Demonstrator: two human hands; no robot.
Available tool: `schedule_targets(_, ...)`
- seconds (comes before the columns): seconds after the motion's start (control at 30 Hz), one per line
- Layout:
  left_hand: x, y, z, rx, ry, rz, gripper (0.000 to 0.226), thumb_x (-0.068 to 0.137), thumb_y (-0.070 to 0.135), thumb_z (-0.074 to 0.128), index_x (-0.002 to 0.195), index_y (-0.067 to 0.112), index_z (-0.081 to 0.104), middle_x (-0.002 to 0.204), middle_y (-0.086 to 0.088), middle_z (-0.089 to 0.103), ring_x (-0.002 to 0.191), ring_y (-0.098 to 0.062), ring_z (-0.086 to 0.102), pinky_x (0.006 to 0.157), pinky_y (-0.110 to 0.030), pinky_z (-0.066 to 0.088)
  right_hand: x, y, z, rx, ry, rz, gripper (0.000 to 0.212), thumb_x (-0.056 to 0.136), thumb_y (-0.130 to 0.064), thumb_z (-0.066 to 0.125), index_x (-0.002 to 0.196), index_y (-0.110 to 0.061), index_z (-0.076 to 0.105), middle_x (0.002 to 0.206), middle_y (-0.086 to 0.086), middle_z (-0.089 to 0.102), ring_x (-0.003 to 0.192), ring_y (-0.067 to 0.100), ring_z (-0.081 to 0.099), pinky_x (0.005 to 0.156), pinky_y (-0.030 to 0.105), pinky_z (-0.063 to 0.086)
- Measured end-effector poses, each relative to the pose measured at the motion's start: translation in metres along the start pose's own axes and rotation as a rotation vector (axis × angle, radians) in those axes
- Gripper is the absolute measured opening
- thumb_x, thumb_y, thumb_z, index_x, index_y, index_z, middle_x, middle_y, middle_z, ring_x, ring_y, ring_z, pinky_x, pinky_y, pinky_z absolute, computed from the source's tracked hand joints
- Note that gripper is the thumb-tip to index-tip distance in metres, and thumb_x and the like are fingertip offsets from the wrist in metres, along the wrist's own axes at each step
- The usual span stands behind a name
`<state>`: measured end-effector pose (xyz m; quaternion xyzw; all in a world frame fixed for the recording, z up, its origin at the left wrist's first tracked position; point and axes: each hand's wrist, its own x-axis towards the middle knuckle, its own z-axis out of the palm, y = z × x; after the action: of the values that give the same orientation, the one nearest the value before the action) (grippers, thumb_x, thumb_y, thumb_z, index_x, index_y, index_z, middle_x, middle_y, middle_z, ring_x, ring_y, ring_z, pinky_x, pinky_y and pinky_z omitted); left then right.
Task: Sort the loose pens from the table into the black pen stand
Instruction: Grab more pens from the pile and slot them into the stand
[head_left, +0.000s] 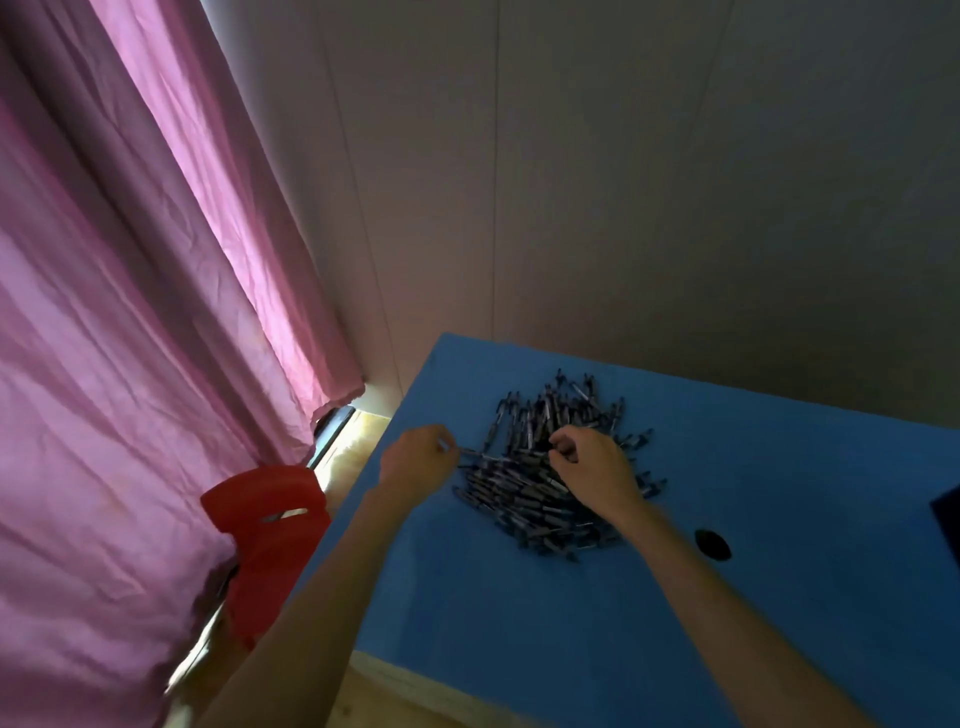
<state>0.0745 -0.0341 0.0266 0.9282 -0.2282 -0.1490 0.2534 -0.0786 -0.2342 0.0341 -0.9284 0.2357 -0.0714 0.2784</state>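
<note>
On blue tabletop (519, 623): pen pile (545, 467) | left hand (418, 457) curled, pinched one pen (470, 452) at pile edge | right hand (597, 467) fingers curled into pile, grip unclear

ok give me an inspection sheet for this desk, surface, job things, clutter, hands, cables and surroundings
Surface: blue table, with a dark round hole near its right side.
Job's things: pile of pens at mid-table; pen stand not seen.
Clutter: dark object cut off at the right edge, cannot tell what.
Hands: left hand pinches a pen at the pile's left edge; right hand rests on the pile, fingers curled among pens.
Cables: nothing seen.
Surroundings: pink curtain, red chair, pale wall.
</note>
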Motion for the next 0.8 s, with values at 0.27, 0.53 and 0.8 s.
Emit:
schedule_targets(0.27, 0.080, 0.005, 0.037, 0.175, -0.069, -0.027, 0.023, 0.092, 0.033, 0.057, 0.076, 0.018, 0.064, 0.085, -0.006, 0.070, 0.086, -0.025, 0.064, 0.086, -0.037, 0.042, 0.048, 0.005, 0.021, 0.013, 0.029, 0.073, 0.019, 0.099, -0.025, 0.060, 0.114, -0.017, 0.068, 0.106, -0.001, 0.070, 0.088, 0.014, 0.065, 0.079, 0.028, 0.055)
schedule_targets(0.53, 0.137, 0.016, 0.085, 0.268, -0.157, 0.011, 0.035, 0.096, 0.049, 0.053, 0.100, 0.015, 0.058, 0.096, -0.007, 0.065, 0.098, -0.030, 0.060, 0.091, -0.043, 0.038, 0.078, 0.016, 0.032, -0.036, 0.066, 0.099, 0.018, 0.099, -0.024, 0.059, 0.113, -0.020, 0.069, 0.104, -0.004, 0.069, 0.088, 0.013, 0.064, 0.084, 0.033, 0.056)
schedule_targets(0.8, 0.150, 0.018, 0.089, 0.189, -0.218, 0.068, 0.026, 0.105, 0.024, 0.042, 0.108, 0.002, 0.054, 0.117, -0.020, 0.059, 0.106, -0.036, 0.058, 0.087, -0.042, 0.047, 0.095, 0.023, 0.036, -0.039, 0.082, 0.125, 0.018, 0.098, -0.026, 0.060, 0.113, -0.021, 0.069, 0.104, -0.001, 0.069, 0.089, 0.016, 0.064, 0.081, 0.036, 0.056)
